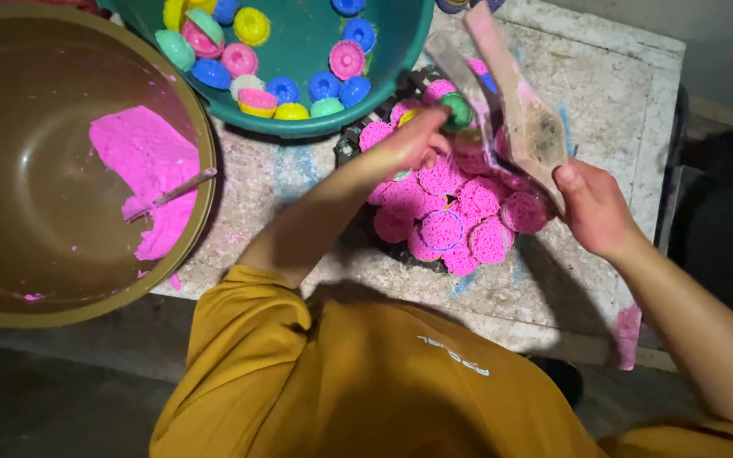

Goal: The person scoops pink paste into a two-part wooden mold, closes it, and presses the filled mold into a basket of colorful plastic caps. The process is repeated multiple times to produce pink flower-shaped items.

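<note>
The green tub (pixel 400 51) holds coloured moulds (pixel 239 59); the brown bowl (pixel 10 170) holds pink paste (pixel 150 161) and a spoon (pixel 171 193). My left hand (pixel 413 140) pinches a green mould (pixel 456 110) over pink cakes (pixel 451 212). My right hand (pixel 591 208) grips a blurred scraper (pixel 528 119).

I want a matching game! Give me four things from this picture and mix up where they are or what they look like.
Things:
1. Brown bowl
2. Green tub
3. Left hand
4. Right hand

Clues:
A. grips a flat wooden paddle
B. has pink paste and a spoon inside
C. pinches a small green mould
D. full of little colourful moulds

Pairs: 1-B, 2-D, 3-C, 4-A
</note>
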